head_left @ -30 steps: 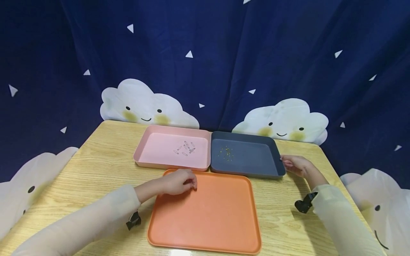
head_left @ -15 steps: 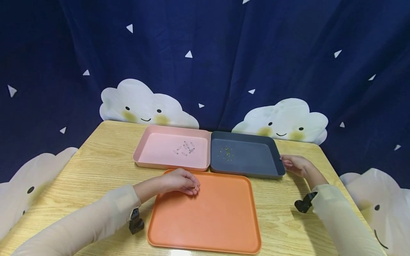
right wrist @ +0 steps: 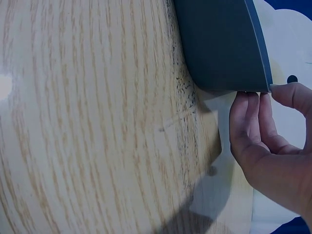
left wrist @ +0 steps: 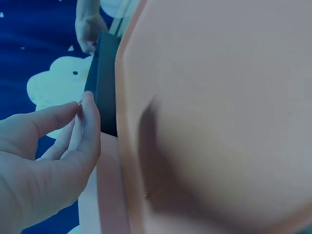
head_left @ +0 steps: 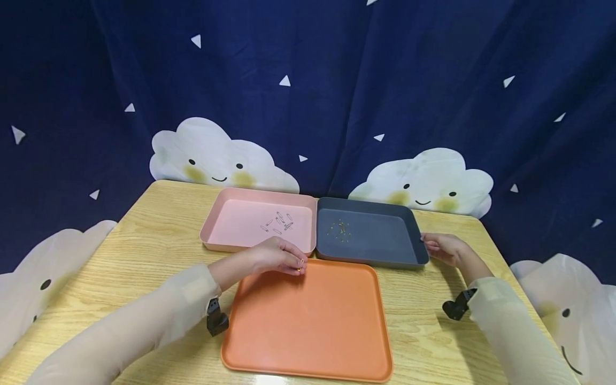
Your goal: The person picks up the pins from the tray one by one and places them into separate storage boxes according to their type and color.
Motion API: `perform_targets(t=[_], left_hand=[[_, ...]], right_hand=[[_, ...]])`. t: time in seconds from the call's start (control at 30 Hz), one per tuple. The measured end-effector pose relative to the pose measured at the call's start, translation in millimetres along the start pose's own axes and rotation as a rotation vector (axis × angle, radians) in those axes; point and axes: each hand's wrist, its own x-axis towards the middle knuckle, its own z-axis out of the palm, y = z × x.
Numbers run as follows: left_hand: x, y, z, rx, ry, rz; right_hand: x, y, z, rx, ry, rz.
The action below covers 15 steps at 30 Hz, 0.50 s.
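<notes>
Between thumb and index finger my left hand (head_left: 279,256) pinches a small gold pin (left wrist: 80,104), its exact shape too small to tell. This hand is over the far left edge of the orange tray (head_left: 317,321), near the pink tray's (head_left: 236,219) front wall. My right hand (head_left: 444,248) grips the right side of the dark grey tray (head_left: 385,238); in the right wrist view the thumb is at the rim and the fingers are against the outer wall. Tiny gold pieces (head_left: 342,229) lie in the grey tray's left part. Several silver safety pins (head_left: 280,218) lie in the pink tray.
The pink and grey trays stand side by side at the back of the wooden table (head_left: 163,230), behind the orange tray. A tiny gold speck (left wrist: 147,195) shows on the orange tray in the left wrist view. A dark blue curtain (head_left: 327,96) hangs behind.
My left hand has moved right and away from me over the orange tray, and the gold pin has come into view in its fingertips. The right hand stays at the grey tray.
</notes>
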Motion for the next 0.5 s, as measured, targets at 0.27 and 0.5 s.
perform_targets(t=[0.27, 0.5], left_hand=[[10.9, 19.4, 4.3, 0.023, 0.047, -0.015], [23.2, 29.0, 7.8, 0.017, 0.059, -0.022]], right_hand=[[0.0, -1.8, -0.6, -0.024, 0.014, 0.014], [-1.3, -1.2, -1.0, 0.019, -0.022, 0.008]])
